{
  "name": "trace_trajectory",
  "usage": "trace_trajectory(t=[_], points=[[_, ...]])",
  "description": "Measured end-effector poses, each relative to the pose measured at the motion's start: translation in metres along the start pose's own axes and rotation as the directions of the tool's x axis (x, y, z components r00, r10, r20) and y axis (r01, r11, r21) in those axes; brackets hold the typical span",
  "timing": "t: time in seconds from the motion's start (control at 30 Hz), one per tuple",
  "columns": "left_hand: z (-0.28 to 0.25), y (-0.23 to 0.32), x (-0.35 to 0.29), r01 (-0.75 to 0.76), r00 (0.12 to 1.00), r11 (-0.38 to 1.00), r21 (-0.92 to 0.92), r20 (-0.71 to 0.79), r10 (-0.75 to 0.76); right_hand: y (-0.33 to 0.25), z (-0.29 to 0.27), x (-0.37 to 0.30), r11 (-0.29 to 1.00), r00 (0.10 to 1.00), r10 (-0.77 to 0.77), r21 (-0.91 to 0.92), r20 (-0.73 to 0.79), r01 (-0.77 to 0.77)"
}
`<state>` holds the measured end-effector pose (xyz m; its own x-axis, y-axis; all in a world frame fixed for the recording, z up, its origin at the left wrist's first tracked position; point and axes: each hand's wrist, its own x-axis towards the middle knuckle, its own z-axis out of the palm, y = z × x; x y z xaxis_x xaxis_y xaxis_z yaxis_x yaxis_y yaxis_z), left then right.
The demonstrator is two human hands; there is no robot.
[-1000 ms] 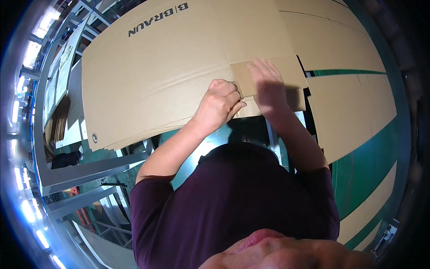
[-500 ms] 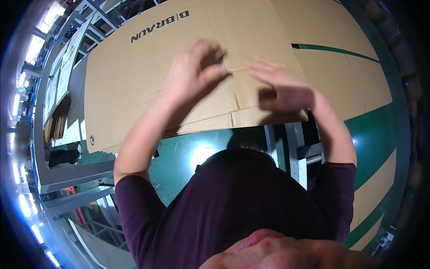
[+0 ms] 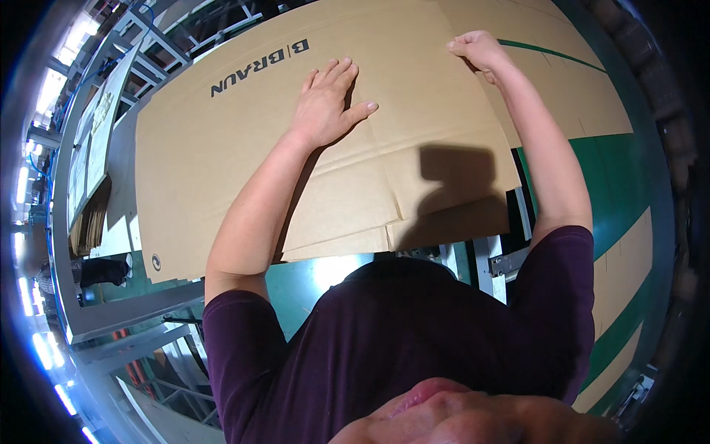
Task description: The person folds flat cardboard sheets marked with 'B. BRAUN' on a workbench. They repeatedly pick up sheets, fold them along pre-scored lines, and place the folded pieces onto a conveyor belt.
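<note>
A large brown flat cardboard sheet [image 3: 222, 155] with dark print lies in front of me, creased and with cut flaps along its near edge. My left hand [image 3: 325, 103] rests palm down on its middle, fingers stretched and thumb out to the right. At the sheet's far right edge, my right hand [image 3: 481, 53] is closed, thumb on top and fingers curled at the edge, pinching the cardboard. Under the near left corner, edges of further sheets show.
On the right, more cardboard pieces [image 3: 621, 266] lie on a green belt [image 3: 584, 177]. Grey metal frames [image 3: 133, 303] stand at the left, beside a pale table [image 3: 96, 140] and a stack of cardboard [image 3: 92, 214]. Another person's dark-trousered leg [image 3: 103, 272] shows at far left.
My left hand has come down flat onto the cardboard. My right hand has moved farther away, from above the sheet's near right part to its right edge, and has closed there.
</note>
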<state>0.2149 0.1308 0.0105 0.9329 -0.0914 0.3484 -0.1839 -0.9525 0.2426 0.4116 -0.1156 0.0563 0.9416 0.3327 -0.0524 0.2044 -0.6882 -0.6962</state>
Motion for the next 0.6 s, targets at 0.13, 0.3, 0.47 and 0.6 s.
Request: trace_trajectory(t=[0.13,0.3,0.47,0.6], points=[[-0.003,-0.004,0.003,-0.015,1.0,1.0,-0.022,-0.003,0.015,-0.011,-0.019,-0.002,0.931,0.994,-0.093,0.359,0.064,0.064],[0.004,-0.004,0.001,-0.04,0.999,0.996,-0.077,-0.015,0.039,-0.063,-0.037,0.026,0.889,0.915,-0.381,0.328,0.136,0.321],[0.001,-0.011,-0.005,-0.052,0.999,0.996,-0.071,-0.007,0.052,-0.104,-0.046,-0.012,0.954,0.944,-0.289,0.128,0.159,0.27],[-0.004,0.002,0.0,-0.05,0.997,0.996,0.075,0.063,0.045,-0.007,-0.035,-0.007,0.972,0.957,-0.139,0.22,0.254,0.083]])
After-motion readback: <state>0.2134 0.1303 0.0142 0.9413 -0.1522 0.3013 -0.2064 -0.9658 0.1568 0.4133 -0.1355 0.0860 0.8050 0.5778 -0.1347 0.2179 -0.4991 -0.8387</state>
